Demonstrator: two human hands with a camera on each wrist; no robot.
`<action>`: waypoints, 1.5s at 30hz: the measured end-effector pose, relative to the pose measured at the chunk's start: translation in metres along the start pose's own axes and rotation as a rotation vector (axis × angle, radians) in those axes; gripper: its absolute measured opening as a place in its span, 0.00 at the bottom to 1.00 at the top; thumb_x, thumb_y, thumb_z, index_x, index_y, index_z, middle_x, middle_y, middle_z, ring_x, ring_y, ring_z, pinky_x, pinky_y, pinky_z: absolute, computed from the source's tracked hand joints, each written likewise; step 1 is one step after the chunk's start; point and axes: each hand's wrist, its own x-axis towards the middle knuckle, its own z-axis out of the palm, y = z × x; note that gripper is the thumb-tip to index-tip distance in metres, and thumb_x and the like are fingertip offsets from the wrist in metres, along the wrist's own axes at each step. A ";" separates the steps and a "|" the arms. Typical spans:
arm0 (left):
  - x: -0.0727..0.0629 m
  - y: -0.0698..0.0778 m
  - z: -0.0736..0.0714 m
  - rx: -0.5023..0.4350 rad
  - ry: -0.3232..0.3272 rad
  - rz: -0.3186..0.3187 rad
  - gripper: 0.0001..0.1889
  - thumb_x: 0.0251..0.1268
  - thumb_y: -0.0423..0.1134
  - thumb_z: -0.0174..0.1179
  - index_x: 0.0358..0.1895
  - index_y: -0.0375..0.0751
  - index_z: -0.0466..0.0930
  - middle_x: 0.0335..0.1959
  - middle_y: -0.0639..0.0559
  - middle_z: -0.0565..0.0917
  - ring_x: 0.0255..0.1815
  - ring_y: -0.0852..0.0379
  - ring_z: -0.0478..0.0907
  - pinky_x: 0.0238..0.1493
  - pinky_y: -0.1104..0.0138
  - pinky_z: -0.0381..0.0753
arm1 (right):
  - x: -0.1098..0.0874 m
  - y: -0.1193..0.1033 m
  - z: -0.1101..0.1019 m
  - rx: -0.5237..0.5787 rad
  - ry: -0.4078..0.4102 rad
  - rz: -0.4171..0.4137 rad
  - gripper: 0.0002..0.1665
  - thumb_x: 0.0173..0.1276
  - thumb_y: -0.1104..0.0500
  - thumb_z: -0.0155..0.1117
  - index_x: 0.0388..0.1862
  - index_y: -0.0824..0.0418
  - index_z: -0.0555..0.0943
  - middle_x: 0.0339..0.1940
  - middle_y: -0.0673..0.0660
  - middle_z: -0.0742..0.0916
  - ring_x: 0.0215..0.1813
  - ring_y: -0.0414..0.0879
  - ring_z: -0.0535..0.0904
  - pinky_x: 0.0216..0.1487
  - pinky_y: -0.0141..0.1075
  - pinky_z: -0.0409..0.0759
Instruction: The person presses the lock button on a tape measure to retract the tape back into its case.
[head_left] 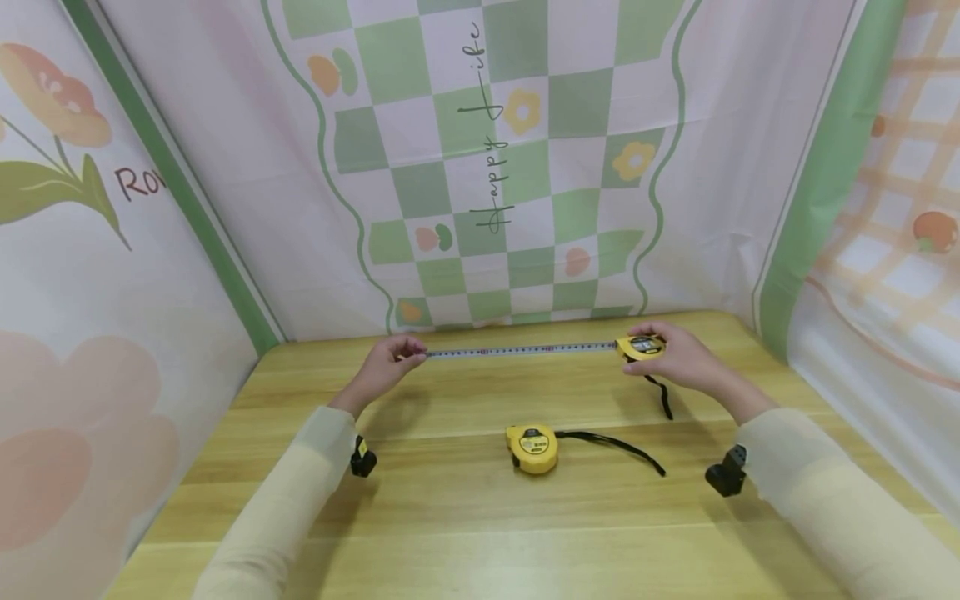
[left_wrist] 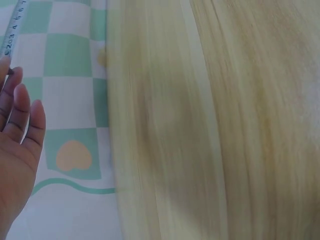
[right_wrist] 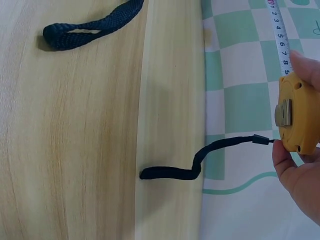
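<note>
My right hand [head_left: 667, 357] grips a yellow tape measure [head_left: 642, 347] by its case near the back right of the table. From the case a white, numbered blade [head_left: 517, 350] runs out to the left, pulled straight. At its far end my left hand [head_left: 388, 364] pinches the tip between thumb and finger. In the right wrist view the metal belt clip [right_wrist: 285, 113] shows on the case, and a black wrist strap [right_wrist: 220, 145] hangs from it. A second yellow tape measure [head_left: 534, 450] lies on the table between the forearms, its black strap [head_left: 615, 443] stretched out to the right.
The wooden table [head_left: 450, 533] ends at the back against a hanging cloth [head_left: 525, 167] with green checks. Printed cloths also stand at the left [head_left: 90, 333] and right [head_left: 892, 208]. A small black camera sits at each wrist.
</note>
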 end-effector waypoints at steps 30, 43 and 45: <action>0.001 0.001 0.012 -0.009 -0.010 0.010 0.05 0.67 0.33 0.61 0.42 0.36 0.80 0.35 0.45 0.80 0.39 0.35 0.75 0.33 0.65 0.76 | 0.005 0.001 0.014 0.028 0.007 -0.007 0.43 0.56 0.46 0.76 0.63 0.66 0.70 0.51 0.65 0.77 0.47 0.56 0.75 0.42 0.41 0.77; 0.001 0.000 0.015 -0.016 -0.009 -0.002 0.06 0.68 0.35 0.61 0.43 0.37 0.80 0.34 0.48 0.80 0.40 0.33 0.74 0.33 0.64 0.76 | 0.004 -0.002 0.015 0.019 -0.005 0.001 0.43 0.57 0.45 0.76 0.64 0.65 0.69 0.52 0.65 0.77 0.48 0.55 0.75 0.43 0.42 0.76; 0.001 0.000 0.016 -0.012 -0.009 0.001 0.06 0.68 0.35 0.61 0.43 0.37 0.80 0.34 0.48 0.80 0.39 0.34 0.75 0.31 0.66 0.75 | 0.004 -0.002 0.016 0.019 -0.005 0.003 0.43 0.57 0.45 0.76 0.63 0.65 0.69 0.52 0.65 0.77 0.48 0.55 0.75 0.43 0.42 0.76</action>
